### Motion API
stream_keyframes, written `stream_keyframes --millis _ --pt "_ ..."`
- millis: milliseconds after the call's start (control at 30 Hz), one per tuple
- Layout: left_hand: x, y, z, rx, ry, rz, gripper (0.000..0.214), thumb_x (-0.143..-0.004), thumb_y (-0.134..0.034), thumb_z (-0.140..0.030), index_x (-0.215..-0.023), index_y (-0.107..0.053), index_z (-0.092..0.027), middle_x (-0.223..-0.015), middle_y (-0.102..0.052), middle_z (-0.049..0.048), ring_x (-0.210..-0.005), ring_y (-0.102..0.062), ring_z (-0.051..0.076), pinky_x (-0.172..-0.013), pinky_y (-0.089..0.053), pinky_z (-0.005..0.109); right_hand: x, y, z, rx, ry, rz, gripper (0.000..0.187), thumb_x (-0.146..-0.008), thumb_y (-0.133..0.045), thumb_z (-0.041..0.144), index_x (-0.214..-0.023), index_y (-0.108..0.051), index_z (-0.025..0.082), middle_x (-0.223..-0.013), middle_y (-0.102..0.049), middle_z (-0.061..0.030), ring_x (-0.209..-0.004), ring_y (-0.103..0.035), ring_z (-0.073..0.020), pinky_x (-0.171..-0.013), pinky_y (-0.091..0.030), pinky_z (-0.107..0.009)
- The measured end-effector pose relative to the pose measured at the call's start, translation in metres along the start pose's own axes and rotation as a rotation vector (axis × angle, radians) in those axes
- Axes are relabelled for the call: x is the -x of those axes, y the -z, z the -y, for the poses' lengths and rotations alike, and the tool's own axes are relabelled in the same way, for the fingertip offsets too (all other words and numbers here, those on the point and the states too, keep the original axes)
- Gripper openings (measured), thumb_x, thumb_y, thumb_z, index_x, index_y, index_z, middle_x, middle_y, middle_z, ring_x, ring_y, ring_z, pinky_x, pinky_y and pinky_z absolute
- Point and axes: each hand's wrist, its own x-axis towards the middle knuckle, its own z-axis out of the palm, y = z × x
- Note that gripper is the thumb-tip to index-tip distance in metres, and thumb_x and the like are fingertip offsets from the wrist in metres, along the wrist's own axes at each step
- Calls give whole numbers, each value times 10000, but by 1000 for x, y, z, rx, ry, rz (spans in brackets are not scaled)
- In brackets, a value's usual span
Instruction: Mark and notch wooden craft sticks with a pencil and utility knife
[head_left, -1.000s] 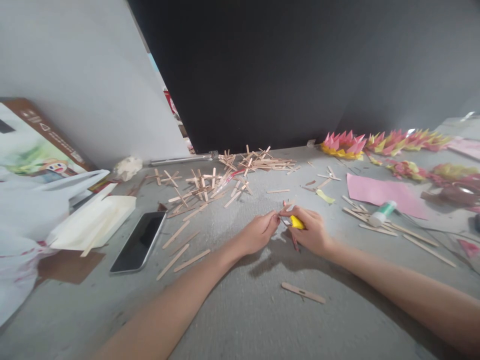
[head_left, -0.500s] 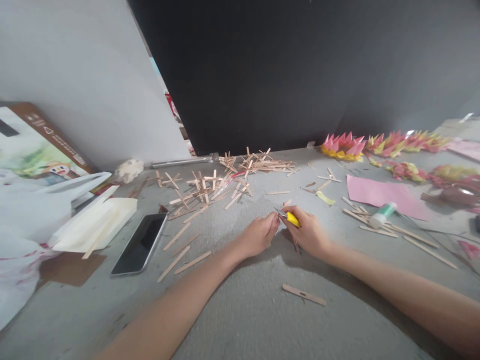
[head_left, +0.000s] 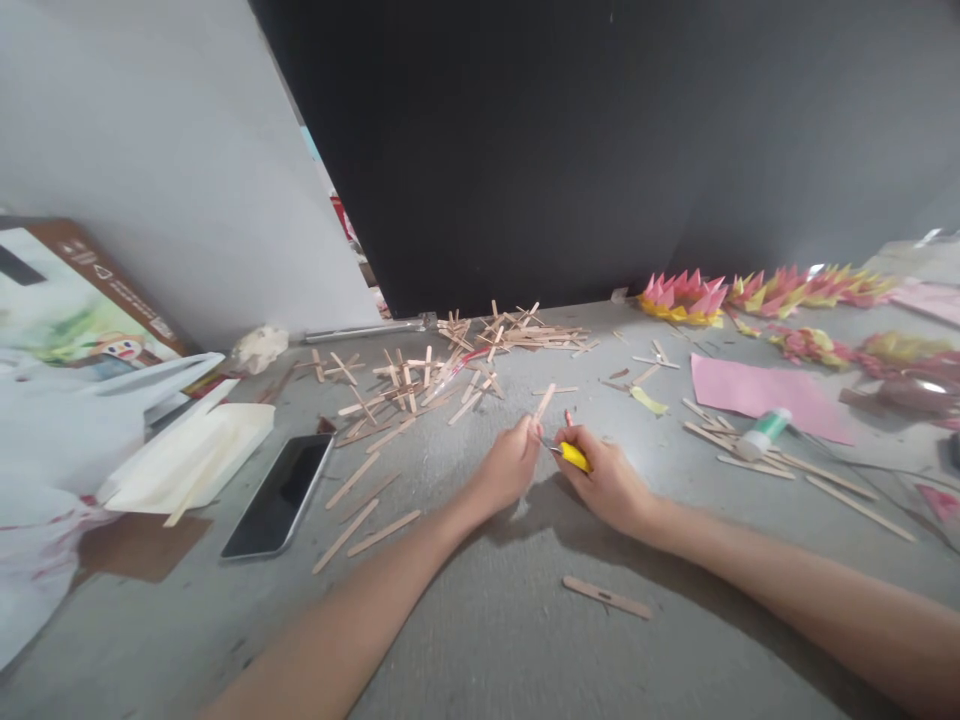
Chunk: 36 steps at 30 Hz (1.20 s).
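Observation:
My left hand (head_left: 511,466) is closed around a wooden craft stick (head_left: 545,401), whose upper end juts up past the fingers. Gripped in my right hand (head_left: 613,482) is a yellow-handled craft knife (head_left: 575,457), its blade pointing left at the stick near my left fingertips. A thin reddish tip (head_left: 568,417) pokes out above the right fingers; its kind I cannot make out. On the grey table (head_left: 465,620) in front of me lies a single craft stick with a slot cut in its middle (head_left: 606,597).
A heap of craft sticks (head_left: 540,334) lies by the black panel (head_left: 510,150). To the left are a phone (head_left: 279,495), a paper tray (head_left: 232,440) and a plastic bag (head_left: 45,500). Rightward sit pink paper (head_left: 757,395), a glue stick (head_left: 765,433) and folded paper pieces (head_left: 682,297).
My hands have drawn slightly apart, the left one shifting left. The stick in it now points upward and shows more clearly. The knife has moved a little lower.

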Motion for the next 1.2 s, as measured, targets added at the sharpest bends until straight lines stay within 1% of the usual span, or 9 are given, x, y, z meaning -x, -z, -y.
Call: stream_keyframes --millis 167,333,500,633,733,833,967,1067,1200 --pt "-3 2 -2 338 131 -116 503 -1035 -282 -648 -788 -410 -229 -594 -391 -68 -512 -366 115 -539 -321 253 -2 3 -2 -138 -126 -3 249 -985 -560 473 -1061 -643 251 -561 -637 45 -358 -553 -160 -425 -418 -254" --pt "-3 2 0 484 147 -131 499 -1020 -347 -655 -760 -385 -231 -565 -345 -86 -468 -307 94 -488 -283 239 -4 7 -1 -197 -163 -3 328 -982 -566 556 -993 -645 238 -465 -565 54 -374 -570 -178 -410 -409 -258" --pt "-1 5 -4 526 130 -113 479 -1040 -373 -606 -748 -385 -226 -579 -355 -78 -483 -315 94 -491 -281 240 -5 11 -3 -215 -144 15 341 -989 -560 558 -935 -641 232 -484 -570 52 -406 -574 -167 -484 -454 -265" --pt "1 8 -7 471 124 -97 484 -1051 -354 -591 -734 -381 -226 -586 -361 -72 -503 -326 104 -524 -299 250 -6 13 -2 -185 -110 29 348 -994 -556 548 -892 -646 228 -514 -583 41 -446 -578 -160 -511 -457 -257" --pt "4 9 -9 336 96 -69 492 -1064 -310 -582 -740 -400 -223 -610 -392 -57 -540 -366 121 -568 -322 264 -4 12 -3 -229 -124 51 302 -995 -564 522 -948 -642 234 -505 -567 53 -419 -572 -159 -481 -447 -253" --pt "7 9 -12 146 16 45 481 -1079 -287 -548 -756 -423 -219 -645 -436 -38 -594 -413 139 -613 -325 279 -1 9 -6 -273 -137 2 261 -977 -603 493 -1033 -638 241 -519 -564 67 -395 -556 -149 -470 -449 -251" --pt "10 10 -18 -16 -76 196 420 -1094 -290 -469 -801 -456 -218 -694 -486 -24 -645 -456 153 -646 -315 286 1 8 -9 -218 -63 -84 232 -958 -639 459 -1019 -673 238 -672 -670 20 -504 -592 -139 -539 -478 -246" --pt "11 10 -22 -69 -97 233 402 -1099 -283 -431 -830 -492 -217 -718 -523 -12 -660 -480 160 -652 -320 286 1 9 -8 -219 -29 -87 215 -954 -646 442 -1012 -685 238 -768 -723 -5 -541 -605 -135 -570 -495 -245" --pt "10 10 -23 -114 -118 251 392 -1097 -284 -413 -830 -499 -222 -708 -522 -9 -653 -490 165 -645 -320 283 2 9 -8 -209 -30 -87 217 -944 -651 437 -1017 -686 236 -759 -728 -9 -544 -615 -140 -581 -511 -250"
